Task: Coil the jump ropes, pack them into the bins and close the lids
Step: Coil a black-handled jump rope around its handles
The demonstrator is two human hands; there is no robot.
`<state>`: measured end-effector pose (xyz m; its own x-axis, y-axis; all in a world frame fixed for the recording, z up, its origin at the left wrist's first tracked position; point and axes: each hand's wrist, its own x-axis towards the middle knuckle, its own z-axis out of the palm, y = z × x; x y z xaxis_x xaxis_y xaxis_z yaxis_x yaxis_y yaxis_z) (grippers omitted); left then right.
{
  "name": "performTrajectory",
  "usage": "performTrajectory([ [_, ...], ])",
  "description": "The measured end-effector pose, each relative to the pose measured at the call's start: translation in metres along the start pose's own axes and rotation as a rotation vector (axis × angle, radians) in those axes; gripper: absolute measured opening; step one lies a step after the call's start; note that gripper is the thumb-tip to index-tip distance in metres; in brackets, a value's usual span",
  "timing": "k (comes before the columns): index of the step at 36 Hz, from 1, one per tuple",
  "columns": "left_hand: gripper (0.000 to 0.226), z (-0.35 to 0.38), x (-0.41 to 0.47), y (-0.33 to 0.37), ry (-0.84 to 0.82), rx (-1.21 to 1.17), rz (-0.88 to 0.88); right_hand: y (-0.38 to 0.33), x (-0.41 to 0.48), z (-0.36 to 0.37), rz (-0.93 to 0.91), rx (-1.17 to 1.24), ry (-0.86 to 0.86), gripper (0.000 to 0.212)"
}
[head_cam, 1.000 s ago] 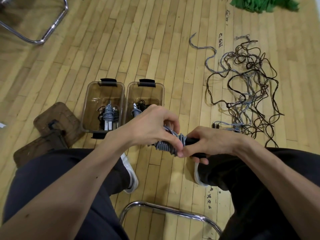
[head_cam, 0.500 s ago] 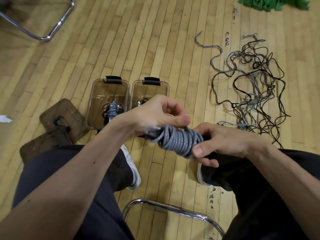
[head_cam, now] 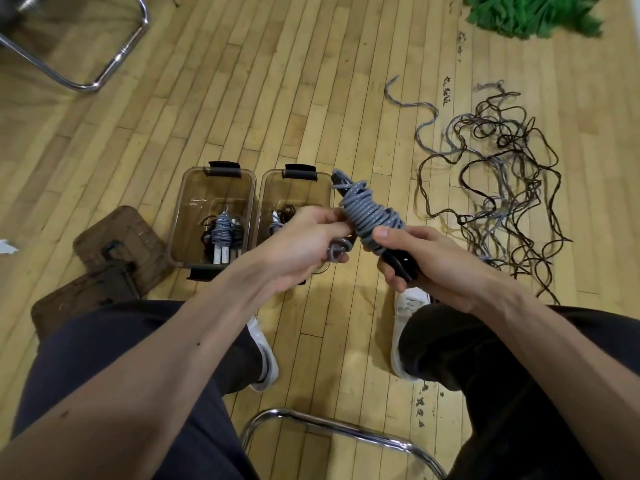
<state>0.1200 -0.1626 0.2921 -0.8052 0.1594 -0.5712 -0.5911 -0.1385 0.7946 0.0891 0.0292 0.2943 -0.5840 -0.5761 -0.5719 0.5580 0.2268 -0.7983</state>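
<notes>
A grey jump rope [head_cam: 372, 213] is wound in tight turns round its black handles and held above the floor. My right hand [head_cam: 426, 258] grips the black handles, thumb pressed on the coil. My left hand [head_cam: 304, 240] pinches the rope's loose grey end, which loops under its fingers. Two open brown bins sit on the floor beyond my hands: the left bin [head_cam: 214, 188] holds a coiled grey rope with white handles, the right bin [head_cam: 294, 192] holds dark and grey rope, partly hidden by my left hand. A tangle of loose ropes [head_cam: 495, 181] lies at the right.
Two brown lids [head_cam: 114, 244] lie stacked on the floor left of the bins. A chrome chair frame [head_cam: 104, 74] stands at the top left, another chrome bar [head_cam: 346, 431] is between my knees. Green fabric [head_cam: 530, 12] lies at the top right.
The coiled bundle has swung from lying sideways to pointing up and away. My left hand has slid to the loose end below the coil. The view has shifted slightly.
</notes>
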Motion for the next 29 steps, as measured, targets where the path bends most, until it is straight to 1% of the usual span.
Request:
performTrajectory([
  [3,0.023,-0.005,0.002,-0.005,0.028,0.0,-0.014,0.001,0.004,0.002,0.025,-0.062,0.104,0.054],
  [6,0.025,-0.007,0.001,-0.01,0.017,-0.058,-0.034,0.005,0.01,0.007,0.027,-0.185,0.161,0.044],
  [9,0.029,-0.01,0.001,-0.018,0.041,-0.109,-0.081,0.01,0.015,0.016,0.043,-0.263,0.138,0.044],
  [12,0.035,-0.018,0.003,-0.028,0.112,-0.109,-0.108,0.012,0.022,0.027,0.06,-0.316,0.082,0.053],
  [14,0.042,-0.024,0.005,-0.033,0.162,-0.103,-0.103,0.015,0.027,0.033,0.075,-0.33,0.066,0.059],
  [17,0.049,-0.032,0.005,-0.039,0.239,-0.119,-0.129,0.021,0.032,0.038,0.1,-0.306,0.021,0.06],
  [18,0.051,-0.033,0.005,-0.042,0.25,-0.124,-0.154,0.025,0.032,0.039,0.12,-0.312,0.006,0.06],
  [20,0.054,-0.037,0.003,-0.051,0.268,-0.147,-0.2,0.032,0.037,0.043,0.182,-0.398,0.003,0.061],
  [24,0.056,-0.043,0.006,-0.079,0.325,-0.19,-0.293,0.046,0.053,0.048,0.331,-0.574,0.058,0.065],
  [27,0.058,-0.052,0.02,-0.094,0.395,-0.172,-0.323,0.059,0.078,0.054,0.386,-0.583,0.119,0.06],
  [29,0.055,-0.064,0.034,-0.099,0.448,-0.142,-0.31,0.064,0.102,0.059,0.372,-0.561,0.186,0.05],
])
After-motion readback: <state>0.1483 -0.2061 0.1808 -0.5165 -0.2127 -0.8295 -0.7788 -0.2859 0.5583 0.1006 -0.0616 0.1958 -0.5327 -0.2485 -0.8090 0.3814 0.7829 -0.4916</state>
